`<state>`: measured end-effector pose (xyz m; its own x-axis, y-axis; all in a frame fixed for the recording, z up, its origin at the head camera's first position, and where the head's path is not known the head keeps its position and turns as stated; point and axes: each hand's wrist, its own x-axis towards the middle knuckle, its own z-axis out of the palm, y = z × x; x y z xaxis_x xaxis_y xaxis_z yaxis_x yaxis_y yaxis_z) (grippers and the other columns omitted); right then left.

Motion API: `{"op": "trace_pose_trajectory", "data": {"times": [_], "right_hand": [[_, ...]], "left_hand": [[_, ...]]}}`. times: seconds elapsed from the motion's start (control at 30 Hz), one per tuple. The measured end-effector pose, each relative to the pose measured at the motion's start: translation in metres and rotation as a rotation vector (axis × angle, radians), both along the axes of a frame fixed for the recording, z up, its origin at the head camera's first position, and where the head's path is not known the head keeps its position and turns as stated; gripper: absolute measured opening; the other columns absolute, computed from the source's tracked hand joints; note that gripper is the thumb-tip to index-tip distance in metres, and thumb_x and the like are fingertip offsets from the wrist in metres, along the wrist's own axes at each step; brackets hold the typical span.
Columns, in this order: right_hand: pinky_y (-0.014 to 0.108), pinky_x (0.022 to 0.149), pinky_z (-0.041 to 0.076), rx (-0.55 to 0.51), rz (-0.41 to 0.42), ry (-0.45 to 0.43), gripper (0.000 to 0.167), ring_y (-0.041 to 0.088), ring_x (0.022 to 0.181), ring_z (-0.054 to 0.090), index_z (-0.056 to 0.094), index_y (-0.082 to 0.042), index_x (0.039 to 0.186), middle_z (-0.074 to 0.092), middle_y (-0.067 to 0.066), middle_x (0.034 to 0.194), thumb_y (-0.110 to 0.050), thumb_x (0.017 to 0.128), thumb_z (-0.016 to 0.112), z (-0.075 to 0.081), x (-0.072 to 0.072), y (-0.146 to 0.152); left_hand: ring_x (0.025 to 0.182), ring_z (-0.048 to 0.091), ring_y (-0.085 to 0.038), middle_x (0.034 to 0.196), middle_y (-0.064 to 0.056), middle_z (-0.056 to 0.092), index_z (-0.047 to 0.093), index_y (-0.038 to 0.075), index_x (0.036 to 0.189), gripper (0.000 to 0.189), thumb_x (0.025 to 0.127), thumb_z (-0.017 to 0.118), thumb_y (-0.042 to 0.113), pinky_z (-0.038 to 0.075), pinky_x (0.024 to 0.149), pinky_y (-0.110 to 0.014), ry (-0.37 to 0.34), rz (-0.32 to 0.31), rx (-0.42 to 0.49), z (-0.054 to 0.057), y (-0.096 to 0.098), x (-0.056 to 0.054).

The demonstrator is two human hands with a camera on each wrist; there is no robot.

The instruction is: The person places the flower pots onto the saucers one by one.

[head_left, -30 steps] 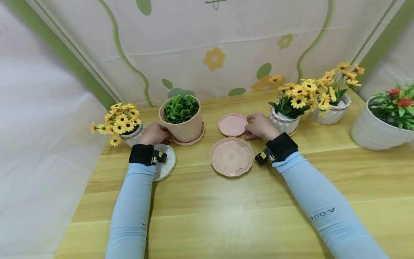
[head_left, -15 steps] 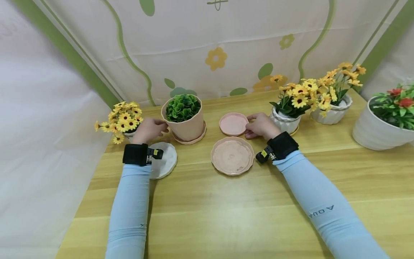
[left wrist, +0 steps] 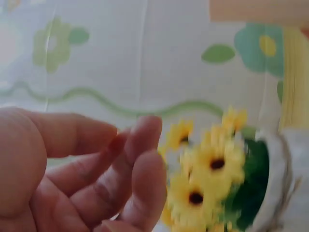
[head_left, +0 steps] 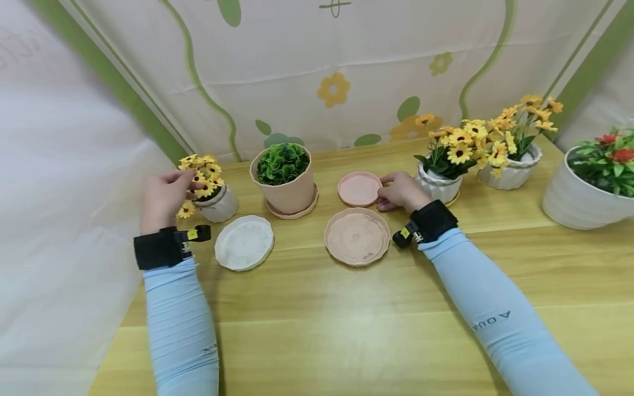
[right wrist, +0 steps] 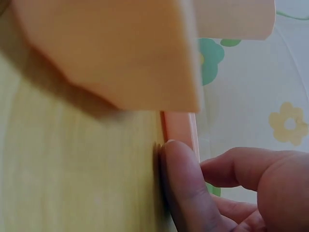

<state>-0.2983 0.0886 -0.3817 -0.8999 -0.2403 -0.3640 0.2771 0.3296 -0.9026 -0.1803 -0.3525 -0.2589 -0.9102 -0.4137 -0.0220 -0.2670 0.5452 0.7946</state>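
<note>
My left hand (head_left: 165, 198) is raised at the left, in front of the yellow flowers (head_left: 205, 179) of a white pot (head_left: 219, 206). Its fingers are loosely bent with nothing between them, as the left wrist view shows with the same hand (left wrist: 91, 169) beside the blossoms (left wrist: 203, 179). At the back middle, my right hand (head_left: 402, 192) pinches the right edge of a small pink saucer (head_left: 359, 188). In the right wrist view, the thumb and a finger are at the rim of that saucer (right wrist: 181, 130). A larger peach saucer (head_left: 356, 236) lies just in front of it.
A peach pot (head_left: 289, 192) with a green plant stands on its saucer (head_left: 299, 213), left of the middle. A white saucer (head_left: 244, 243) lies in front of it. Further right are white pots of yellow flowers (head_left: 438, 187) and a larger white pot (head_left: 584, 192) with red flowers.
My left hand has moved away from the peach pot to the left, crossing in front of the yellow flowers and uncovering the white saucer. The right hand stays at the small pink saucer.
</note>
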Motion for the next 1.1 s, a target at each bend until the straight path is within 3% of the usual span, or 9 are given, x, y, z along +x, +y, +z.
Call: {"op": "trace_pose_trajectory", "data": {"times": [0.1,0.23,0.37,0.53,0.7,0.93,1.1], "right_hand": [[0.029,0.061,0.059,-0.001,-0.001,-0.004,0.054,0.014,0.058,0.068,0.034,0.007,0.148,0.069,0.013,0.076,0.002,0.097,0.05,0.001,0.0,-0.001],[0.029,0.062,0.059,0.004,0.0,-0.01,0.055,0.014,0.059,0.069,0.035,0.007,0.149,0.069,0.013,0.077,0.001,0.097,0.05,0.0,0.0,-0.002],[0.029,0.063,0.059,0.004,0.001,-0.009,0.054,0.015,0.061,0.069,0.034,0.007,0.149,0.068,0.013,0.078,0.001,0.097,0.05,0.0,0.0,-0.001],[0.029,0.063,0.059,-0.004,0.005,-0.008,0.054,0.015,0.061,0.069,0.033,0.008,0.149,0.068,0.012,0.076,0.0,0.098,0.049,0.001,0.001,0.0],[0.028,0.062,0.059,0.0,0.009,-0.01,0.054,0.015,0.061,0.069,0.034,0.007,0.149,0.069,0.012,0.076,0.0,0.098,0.049,0.001,0.0,0.0],[0.029,0.062,0.059,0.003,0.013,-0.012,0.055,0.015,0.061,0.069,0.033,0.007,0.15,0.069,0.013,0.077,0.0,0.098,0.05,0.001,0.0,0.001],[0.029,0.062,0.059,0.001,0.013,-0.015,0.056,0.015,0.061,0.069,0.032,0.007,0.15,0.069,0.012,0.076,-0.001,0.098,0.05,0.002,-0.001,0.001]], "left_hand": [[0.077,0.066,-0.01,0.08,0.016,0.069,0.057,0.005,0.138,0.054,0.1,0.054,0.044,0.047,0.071,-0.023,0.007,0.089,0.109,0.0,-0.016,0.004],[0.063,0.066,-0.006,0.071,0.012,0.07,0.06,0.003,0.13,0.044,0.099,0.059,0.034,0.05,0.057,-0.018,0.034,0.185,0.255,-0.004,-0.04,0.009],[0.061,0.067,-0.008,0.069,0.008,0.071,0.059,0.002,0.129,0.039,0.1,0.06,0.028,0.053,0.056,-0.02,-0.011,0.206,0.339,-0.008,-0.059,0.015],[0.062,0.068,-0.01,0.071,0.004,0.072,0.048,-0.006,0.137,0.047,0.101,0.057,0.023,0.056,0.059,-0.022,-0.128,0.097,0.366,-0.015,-0.07,0.016],[0.066,0.069,-0.01,0.076,0.002,0.072,0.05,0.001,0.122,0.026,0.103,0.055,0.018,0.057,0.063,-0.022,-0.252,-0.042,0.395,-0.026,-0.073,0.006],[0.073,0.073,-0.016,0.081,-0.005,0.074,0.039,-0.003,0.136,0.041,0.105,0.049,0.021,0.058,0.074,-0.03,-0.335,-0.103,0.518,-0.039,-0.063,-0.008],[0.073,0.073,-0.019,0.085,-0.01,0.074,0.042,0.002,0.128,0.028,0.106,0.044,0.02,0.059,0.074,-0.032,-0.347,-0.124,0.586,-0.047,-0.054,-0.015]]}}
